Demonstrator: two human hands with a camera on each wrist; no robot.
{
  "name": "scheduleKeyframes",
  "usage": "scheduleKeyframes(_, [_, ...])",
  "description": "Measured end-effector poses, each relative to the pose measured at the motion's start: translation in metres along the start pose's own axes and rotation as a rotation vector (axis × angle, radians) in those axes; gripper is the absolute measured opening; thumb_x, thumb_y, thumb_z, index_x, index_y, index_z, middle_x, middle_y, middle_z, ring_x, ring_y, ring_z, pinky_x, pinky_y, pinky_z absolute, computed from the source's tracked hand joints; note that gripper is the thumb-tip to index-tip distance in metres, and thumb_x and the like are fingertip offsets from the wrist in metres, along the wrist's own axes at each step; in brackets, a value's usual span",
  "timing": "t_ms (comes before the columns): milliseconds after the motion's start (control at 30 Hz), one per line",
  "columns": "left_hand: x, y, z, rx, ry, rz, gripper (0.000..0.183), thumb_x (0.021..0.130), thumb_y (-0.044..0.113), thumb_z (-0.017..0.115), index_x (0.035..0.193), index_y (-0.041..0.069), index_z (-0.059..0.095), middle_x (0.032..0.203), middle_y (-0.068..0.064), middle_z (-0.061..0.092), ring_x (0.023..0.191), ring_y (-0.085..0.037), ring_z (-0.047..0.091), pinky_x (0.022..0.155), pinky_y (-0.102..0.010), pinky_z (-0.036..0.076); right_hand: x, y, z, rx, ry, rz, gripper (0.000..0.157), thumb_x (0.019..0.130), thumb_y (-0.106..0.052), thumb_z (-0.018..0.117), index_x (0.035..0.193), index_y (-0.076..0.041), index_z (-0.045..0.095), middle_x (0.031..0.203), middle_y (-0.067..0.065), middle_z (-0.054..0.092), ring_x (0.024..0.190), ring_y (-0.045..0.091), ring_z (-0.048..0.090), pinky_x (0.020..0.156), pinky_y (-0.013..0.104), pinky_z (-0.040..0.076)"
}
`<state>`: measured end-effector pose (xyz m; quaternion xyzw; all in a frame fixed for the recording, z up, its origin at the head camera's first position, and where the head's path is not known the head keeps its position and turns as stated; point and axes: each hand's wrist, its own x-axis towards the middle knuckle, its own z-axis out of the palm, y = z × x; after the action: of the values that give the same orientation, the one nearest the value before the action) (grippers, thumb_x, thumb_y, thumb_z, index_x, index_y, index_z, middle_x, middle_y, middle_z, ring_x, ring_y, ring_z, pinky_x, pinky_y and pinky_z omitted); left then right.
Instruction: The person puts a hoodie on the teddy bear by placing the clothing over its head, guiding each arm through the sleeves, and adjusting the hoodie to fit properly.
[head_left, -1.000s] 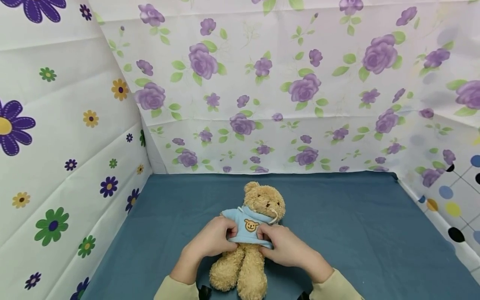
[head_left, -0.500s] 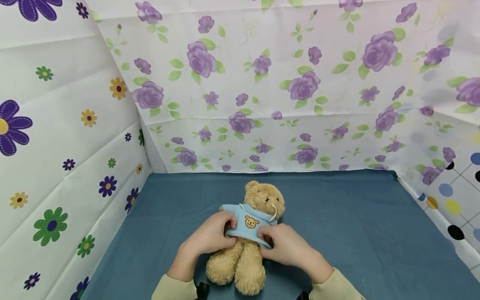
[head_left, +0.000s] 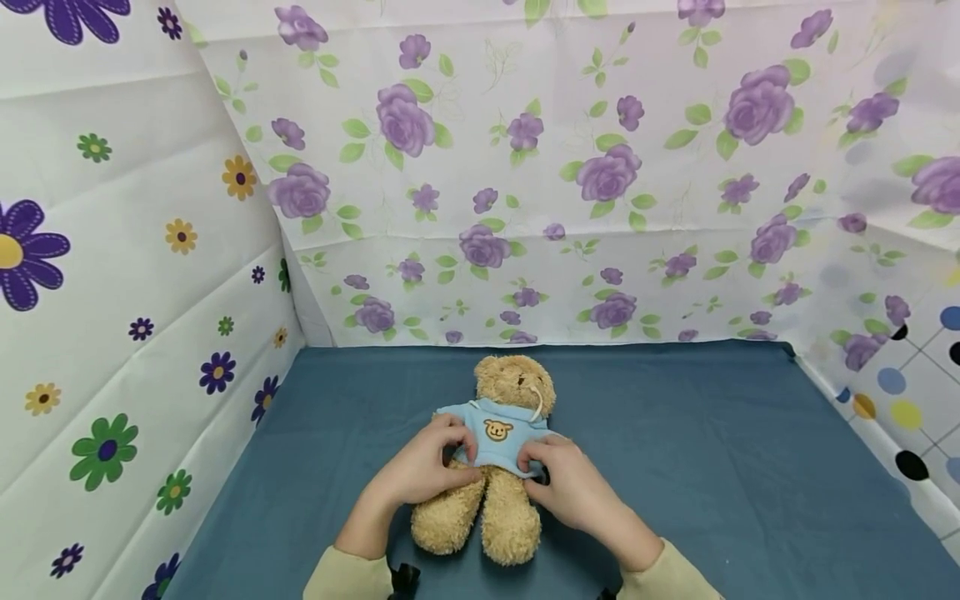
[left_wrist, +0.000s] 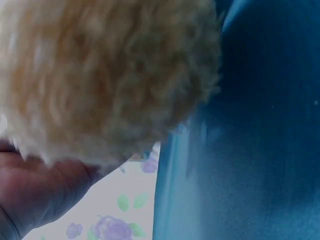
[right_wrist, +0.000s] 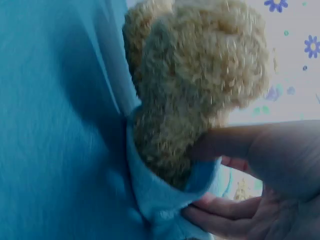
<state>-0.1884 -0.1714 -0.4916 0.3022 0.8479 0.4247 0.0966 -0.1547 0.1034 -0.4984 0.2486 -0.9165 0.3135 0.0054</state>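
A tan plush teddy bear point(head_left: 512, 523) lies on its back, its head toward the far side. It wears a light blue hoodie point(head_left: 495, 454) with a small bear-face patch and a white drawstring across its muzzle. My left hand point(head_left: 427, 462) grips the hoodie's lower left side, thumb over the top of the leg. At the opposite side my right hand point(head_left: 572, 487) pinches the hem between thumb and fingers. The right wrist view shows the thumb inside the hoodie's opening point(right_wrist: 165, 187) against the fur. In the left wrist view, a furry leg point(left_wrist: 110, 75) hides most of the hand.
A dark blue cloth point(head_left: 712, 467) covers the table. White flower-printed sheets stand behind it point(head_left: 480, 167) and along the left point(head_left: 150, 275). On the right, the sheet point(head_left: 930, 400) carries coloured dots.
The bear has shifted a little away and its body has straightened, with the head further left. Its legs have spread slightly apart. Both hands keep hold of the hoodie.
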Motion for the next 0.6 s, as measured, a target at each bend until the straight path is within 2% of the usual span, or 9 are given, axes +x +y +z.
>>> scheduleKeyframes(100, [0.001,0.000,0.001,-0.001,-0.013,-0.005,0.018,0.098,0.023,0.083,0.088,0.023,0.068,0.106,-0.008,0.047,0.075,-0.021,0.049,0.069,-0.032,0.046,0.001,0.005,-0.002,0.017,-0.037,-0.019,0.025,0.091,-0.007,0.080,0.091,-0.025,0.062,0.096,-0.004,0.057,0.081,0.016,0.050,0.069,0.034,0.042])
scheduleKeyframes(233, [0.002,-0.003,0.000,0.014,-0.002,-0.009,0.024,0.096,0.023,0.085,0.089,0.018,0.062,0.102,-0.009,0.047,0.076,-0.020,0.048,0.070,-0.032,0.044,0.002,0.008,-0.004,0.077,-0.079,-0.024,0.025,0.091,-0.005,0.081,0.096,-0.023,0.065,0.100,-0.001,0.058,0.081,0.016,0.056,0.067,0.033,0.046])
scheduleKeyframes(300, [0.001,-0.004,0.000,0.010,0.013,-0.015,0.028,0.095,0.023,0.086,0.092,0.014,0.059,0.099,-0.010,0.049,0.079,-0.022,0.048,0.071,-0.033,0.042,0.002,0.006,-0.003,0.068,-0.063,0.006,0.027,0.090,-0.004,0.082,0.099,-0.022,0.064,0.097,-0.001,0.059,0.079,0.015,0.057,0.066,0.032,0.047])
scheduleKeyframes(367, [0.001,-0.005,0.001,0.001,0.022,-0.031,0.032,0.094,0.023,0.087,0.095,0.011,0.057,0.097,-0.010,0.049,0.082,-0.023,0.047,0.072,-0.034,0.040,0.002,0.004,0.001,0.044,-0.042,0.066,0.027,0.090,-0.004,0.081,0.101,-0.019,0.062,0.089,-0.002,0.058,0.070,0.013,0.057,0.060,0.032,0.046])
scheduleKeyframes(467, [0.002,-0.005,0.001,-0.022,0.029,-0.066,0.035,0.093,0.025,0.087,0.098,0.010,0.056,0.094,-0.011,0.050,0.082,-0.023,0.047,0.072,-0.034,0.039,0.001,0.000,0.006,0.003,-0.063,0.157,0.024,0.094,-0.007,0.076,0.099,-0.018,0.055,0.075,-0.003,0.052,0.059,0.012,0.048,0.054,0.031,0.037])
scheduleKeyframes(533, [0.002,-0.004,0.002,-0.019,0.042,-0.088,0.036,0.093,0.025,0.087,0.098,0.010,0.056,0.093,-0.011,0.049,0.081,-0.022,0.046,0.071,-0.035,0.038,0.001,-0.001,0.007,0.042,-0.099,0.174,0.021,0.098,-0.007,0.071,0.098,-0.016,0.052,0.069,-0.002,0.047,0.053,0.012,0.043,0.052,0.030,0.033])
scheduleKeyframes(600, [0.003,-0.004,0.003,-0.012,0.068,-0.106,0.036,0.093,0.026,0.087,0.097,0.011,0.055,0.091,-0.010,0.048,0.079,-0.021,0.045,0.070,-0.035,0.038,0.001,0.000,0.008,0.136,-0.136,0.163,0.018,0.101,-0.005,0.066,0.099,-0.014,0.051,0.067,-0.003,0.046,0.051,0.011,0.040,0.052,0.030,0.031])
